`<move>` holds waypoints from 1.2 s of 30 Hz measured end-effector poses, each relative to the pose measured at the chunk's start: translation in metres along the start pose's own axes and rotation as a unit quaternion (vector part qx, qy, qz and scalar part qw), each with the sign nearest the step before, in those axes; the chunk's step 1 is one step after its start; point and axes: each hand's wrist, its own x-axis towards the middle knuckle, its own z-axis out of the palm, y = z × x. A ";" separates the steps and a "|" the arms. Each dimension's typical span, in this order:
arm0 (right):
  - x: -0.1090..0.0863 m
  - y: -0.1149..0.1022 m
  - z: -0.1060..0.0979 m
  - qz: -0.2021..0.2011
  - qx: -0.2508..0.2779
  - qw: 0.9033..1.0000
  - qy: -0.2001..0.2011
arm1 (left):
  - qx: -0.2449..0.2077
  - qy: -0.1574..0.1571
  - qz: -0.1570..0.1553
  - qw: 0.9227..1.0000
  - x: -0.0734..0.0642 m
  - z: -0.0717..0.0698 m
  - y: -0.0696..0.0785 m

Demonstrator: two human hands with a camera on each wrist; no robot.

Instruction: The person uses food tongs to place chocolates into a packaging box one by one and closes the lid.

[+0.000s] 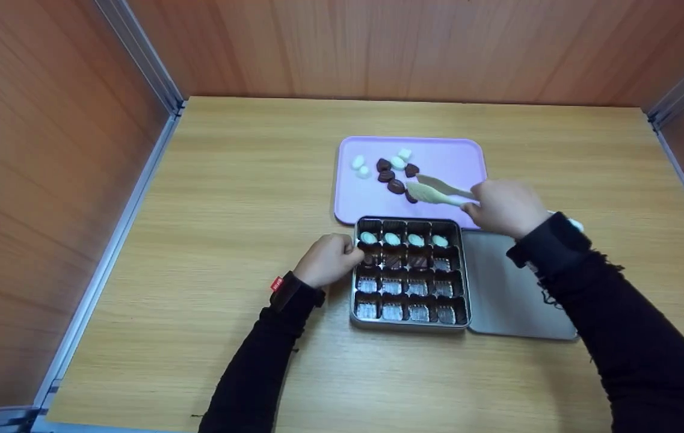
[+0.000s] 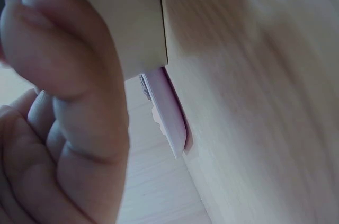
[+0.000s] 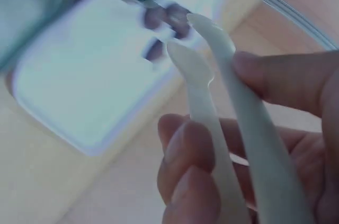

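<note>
My right hand (image 1: pixel 510 207) holds pale tongs (image 1: pixel 429 193) between thumb and fingers; in the right wrist view their two tips stand apart. The tips are over the purple tray (image 1: pixel 450 157), right by a dark chocolate (image 1: pixel 411 197). More dark chocolates (image 1: pixel 396 186) and white pieces (image 1: pixel 398 163) lie farther left on it. My left hand (image 1: pixel 326 261) grips the left side of a divided metal tin (image 1: pixel 411 325), thumb at the rim. White pieces (image 1: pixel 415 240) fill the tin's back row. Three dark chocolates (image 1: pixel 393 261) sit in the second row, the leftmost partly covered by the thumb.
A flat grey metal lid (image 1: pixel 516 294) lies against the tin's right side, partly beneath my right forearm. Something white (image 1: pixel 576 225) shows behind the right wrist. The tin's two front rows show shiny bottoms. Wooden panels (image 1: pixel 396 48) enclose the table at the back and sides.
</note>
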 end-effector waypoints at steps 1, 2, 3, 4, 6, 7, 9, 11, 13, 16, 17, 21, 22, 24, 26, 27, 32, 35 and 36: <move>0.002 -0.001 0.005 0.006 0.001 1.000 -0.006 | -0.001 -0.001 -0.002 1.000 0.000 0.000 0.000; 0.003 -0.002 0.009 0.011 0.002 1.000 -0.010 | -0.003 -0.002 -0.004 1.000 0.000 0.000 0.000; 0.004 -0.003 0.012 0.016 0.003 1.000 -0.012 | -0.003 -0.003 -0.005 1.000 -0.001 0.000 0.000; 0.005 -0.004 0.015 0.020 0.000 1.000 -0.013 | -0.004 -0.003 -0.006 1.000 -0.001 0.000 0.000; 0.005 -0.007 0.019 0.024 -0.009 1.000 -0.008 | -0.005 -0.004 -0.009 1.000 -0.001 0.000 0.000; 0.005 -0.008 0.020 0.023 -0.013 1.000 -0.004 | -0.005 -0.004 -0.009 1.000 -0.001 0.000 0.000; 0.005 -0.009 0.021 0.019 -0.024 1.000 0.007 | -0.007 -0.004 -0.011 1.000 -0.001 0.001 0.000; 0.004 -0.008 0.022 0.016 -0.036 0.999 0.024 | -0.008 -0.005 -0.013 1.000 -0.001 0.001 0.000; 0.003 -0.006 0.023 0.013 -0.043 0.998 0.040 | -0.008 -0.005 -0.013 1.000 -0.001 0.001 0.000; 0.003 -0.002 0.024 0.012 -0.048 0.997 0.054 | -0.008 -0.004 -0.012 1.000 0.000 0.001 -0.001; 0.003 0.000 0.024 0.011 -0.049 0.997 0.056 | -0.008 -0.004 -0.010 1.000 0.000 0.001 -0.001; 0.004 0.005 0.025 0.014 -0.042 0.998 0.047 | -0.007 -0.001 -0.006 1.000 -0.001 0.001 -0.001; 0.005 0.006 0.026 0.016 -0.039 0.998 0.044 | -0.007 -0.001 -0.005 1.000 -0.001 0.000 -0.001; 0.006 0.006 0.026 0.017 -0.031 0.999 0.041 | -0.009 0.000 -0.004 1.000 -0.001 0.000 -0.002; 0.007 0.005 0.027 0.018 -0.023 0.999 0.038 | -0.009 0.000 -0.003 1.000 -0.001 0.000 -0.002; 0.008 0.004 0.028 0.018 -0.021 0.999 0.039 | -0.009 0.000 -0.003 1.000 -0.001 0.000 -0.002; 0.012 -0.001 0.031 0.020 -0.015 0.999 0.046 | -0.004 0.001 -0.002 1.000 -0.001 0.000 -0.001; 0.011 0.000 0.032 0.020 -0.014 0.998 0.050 | -0.004 0.000 -0.001 1.000 -0.001 0.000 -0.001; 0.010 0.001 0.031 0.020 -0.015 0.998 0.051 | -0.003 -0.001 -0.001 1.000 -0.001 0.000 -0.001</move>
